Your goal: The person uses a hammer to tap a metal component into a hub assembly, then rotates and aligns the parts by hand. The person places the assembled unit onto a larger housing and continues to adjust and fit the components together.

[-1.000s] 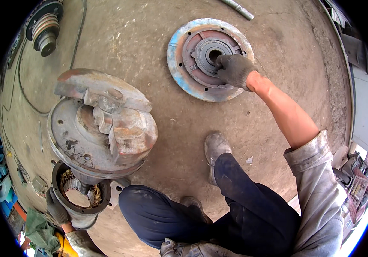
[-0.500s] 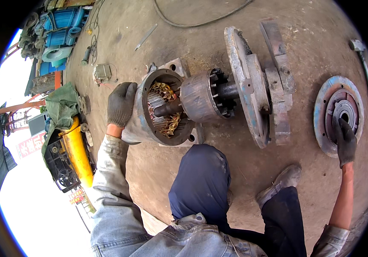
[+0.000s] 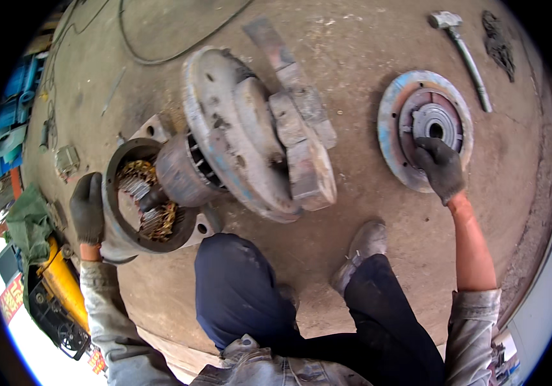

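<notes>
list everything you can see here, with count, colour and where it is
motor housing: 1, grey with copper windings inside, left on the floor
rotor: 1, rusty grey, sticking out of the housing
big flange: 1, grey with blue traces, centre, on edge
metal blocks: a few, grey, against the flange's right side
end cover: 1, blue-rimmed with a reddish inner ring, flat on the floor at right
hammer: 1, grey, top right
cable: 1, dark, top left
green cloth: 1, far left
yellow machine: 1, lower left
left hand: dark glove, on the housing rim
right hand: dark glove, on the end cover
legs: dark trousers, grey shoe, bottom centre
</notes>
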{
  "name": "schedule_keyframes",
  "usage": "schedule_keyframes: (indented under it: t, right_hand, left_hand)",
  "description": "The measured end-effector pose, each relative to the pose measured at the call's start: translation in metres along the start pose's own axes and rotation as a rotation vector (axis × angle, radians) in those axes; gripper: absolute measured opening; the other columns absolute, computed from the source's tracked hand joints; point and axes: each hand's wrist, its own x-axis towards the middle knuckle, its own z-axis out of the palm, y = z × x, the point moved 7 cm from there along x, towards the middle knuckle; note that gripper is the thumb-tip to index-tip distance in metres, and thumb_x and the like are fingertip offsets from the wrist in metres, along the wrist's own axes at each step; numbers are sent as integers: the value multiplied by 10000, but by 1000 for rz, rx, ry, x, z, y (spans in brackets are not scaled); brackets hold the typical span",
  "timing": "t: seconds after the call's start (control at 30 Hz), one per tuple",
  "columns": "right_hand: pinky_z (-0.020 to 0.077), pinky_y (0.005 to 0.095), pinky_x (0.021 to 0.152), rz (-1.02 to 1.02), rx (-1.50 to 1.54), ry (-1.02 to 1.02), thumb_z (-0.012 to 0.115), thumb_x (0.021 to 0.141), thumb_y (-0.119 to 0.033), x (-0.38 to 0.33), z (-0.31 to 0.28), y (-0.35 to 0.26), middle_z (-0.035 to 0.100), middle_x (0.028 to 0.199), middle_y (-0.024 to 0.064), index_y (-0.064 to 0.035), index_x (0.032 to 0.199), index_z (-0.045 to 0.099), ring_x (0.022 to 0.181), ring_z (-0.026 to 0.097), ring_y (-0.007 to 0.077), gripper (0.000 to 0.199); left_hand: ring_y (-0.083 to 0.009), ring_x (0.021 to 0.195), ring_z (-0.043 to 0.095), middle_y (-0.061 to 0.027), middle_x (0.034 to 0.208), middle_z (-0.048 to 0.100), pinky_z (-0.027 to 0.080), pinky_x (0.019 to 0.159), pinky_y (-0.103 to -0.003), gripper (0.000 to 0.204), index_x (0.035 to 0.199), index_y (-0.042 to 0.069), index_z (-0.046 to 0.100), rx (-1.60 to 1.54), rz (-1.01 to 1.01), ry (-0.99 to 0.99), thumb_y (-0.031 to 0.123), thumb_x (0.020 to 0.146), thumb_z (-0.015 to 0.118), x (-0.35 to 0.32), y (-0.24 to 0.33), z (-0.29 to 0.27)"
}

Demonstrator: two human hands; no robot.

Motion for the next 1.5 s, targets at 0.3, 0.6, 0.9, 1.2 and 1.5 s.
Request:
schedule_keyframes:
  t: [0.3, 0.6, 0.9, 1.2, 1.5]
  right_hand:
    - [555, 431, 877, -6, -28, -135, 701, 987, -277, -10, 4, -24, 745, 1080, 190, -48, 1120, 757, 1000, 721, 359, 271]
    - [564, 444, 882, -229, -114, -268, 679, 999, -329, -27, 35, -54, 754, 1091, 116, -92, 1119, 765, 1017, 714, 337, 279]
    - [561, 447, 874, -239, -153, -337, 682, 993, -347, -29, 48, -58, 744, 1077, 110, -107, 1120, 767, 1014, 714, 331, 285]
    - [557, 454, 899, -217, -179, -388, 661, 1004, -357, -30, 55, -58, 744, 1103, 116, -114, 1139, 770, 1042, 710, 338, 299]
    - [552, 462, 918, -215, -218, -423, 639, 1008, -371, -29, 60, -60, 748, 1137, 118, -119, 1165, 767, 1062, 709, 342, 323]
  left_hand:
    - [-239, 910, 670, -165, 1026, 751, 521, 866, -378, 308, 1167, -46, 710, 15, 19, -22, 224, 1091, 584, 6, -12, 0]
    - [-244, 913, 653, -173, 1041, 748, 516, 878, -377, 337, 1158, -61, 707, -19, -29, -39, 240, 1107, 564, 5, -11, 1]
    - [-255, 941, 676, -181, 1053, 757, 521, 890, -380, 342, 1167, -61, 709, -37, -38, -20, 245, 1109, 570, 6, -19, 0]
    - [-221, 925, 660, -160, 1038, 756, 522, 881, -364, 333, 1168, -63, 712, -61, -38, -20, 235, 1110, 577, 5, -19, 1]
    - [-239, 949, 669, -166, 1071, 764, 523, 896, -376, 352, 1188, -70, 710, -32, -46, -26, 246, 1113, 574, 6, -21, 1]
